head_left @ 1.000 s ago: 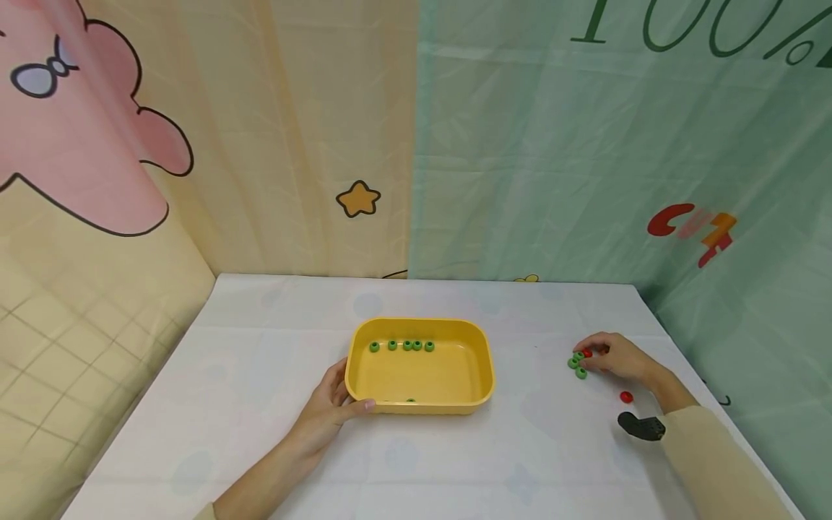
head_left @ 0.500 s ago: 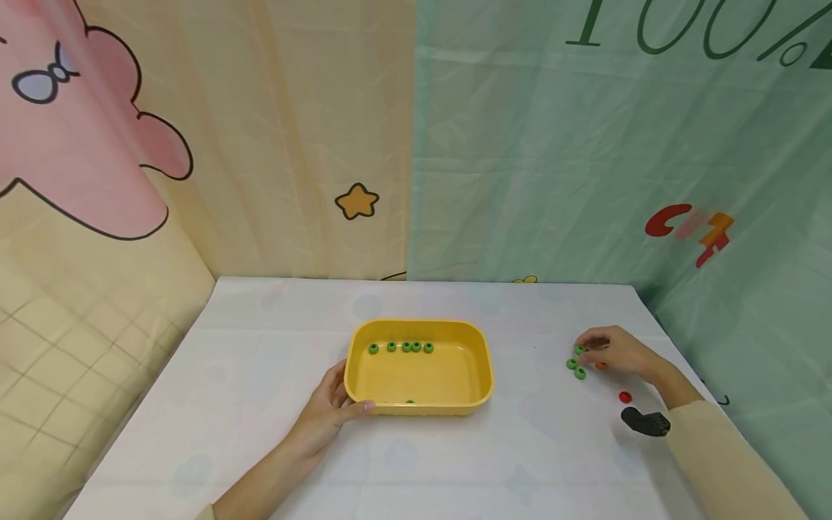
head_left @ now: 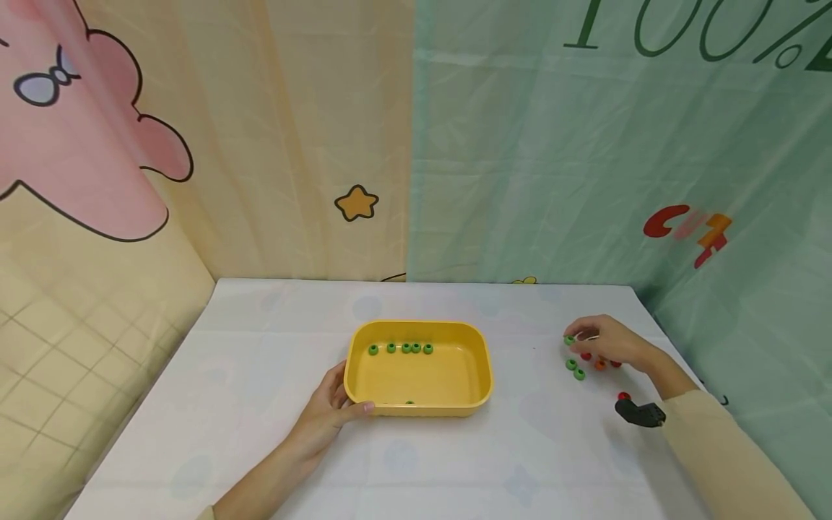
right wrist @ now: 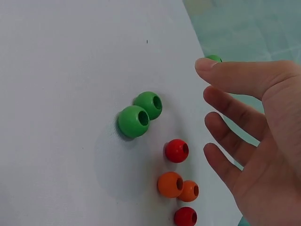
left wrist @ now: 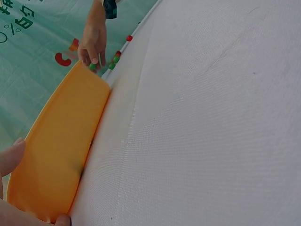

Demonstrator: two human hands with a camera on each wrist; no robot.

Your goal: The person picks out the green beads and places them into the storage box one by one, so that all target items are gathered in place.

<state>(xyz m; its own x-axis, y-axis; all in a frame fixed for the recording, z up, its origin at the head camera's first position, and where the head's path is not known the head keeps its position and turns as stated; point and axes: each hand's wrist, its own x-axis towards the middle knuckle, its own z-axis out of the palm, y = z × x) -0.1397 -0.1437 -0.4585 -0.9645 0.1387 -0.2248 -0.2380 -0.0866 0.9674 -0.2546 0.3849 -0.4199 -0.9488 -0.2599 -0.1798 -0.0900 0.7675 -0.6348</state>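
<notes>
My left hand (head_left: 318, 415) grips the near left corner of a yellow plastic tray (head_left: 419, 377), its thumb over the front rim. Several green beads lie along the tray's far side, and another shows just above its near rim. At the right of the table my right hand (head_left: 614, 341) pinches a green bead (head_left: 569, 340) between thumb and fingers, raised over the cloth. In the right wrist view the thumb mostly hides this bead. Below the hand lie two touching green beads (right wrist: 134, 121), a red bead (right wrist: 177, 150) and an orange bead (right wrist: 170, 184).
Another orange bead (right wrist: 189, 191) and a red bead (right wrist: 186, 216) lie close by. One more red bead (head_left: 624, 396) sits nearer me, by the black wrist camera (head_left: 640, 414). A white cloth (head_left: 455, 462) covers the table, with printed curtains (head_left: 520, 159) behind it.
My right hand has closed on one green bead and lifted it up and away to the left of the group, uncovering red and orange beads. The left hand and tray stay put.
</notes>
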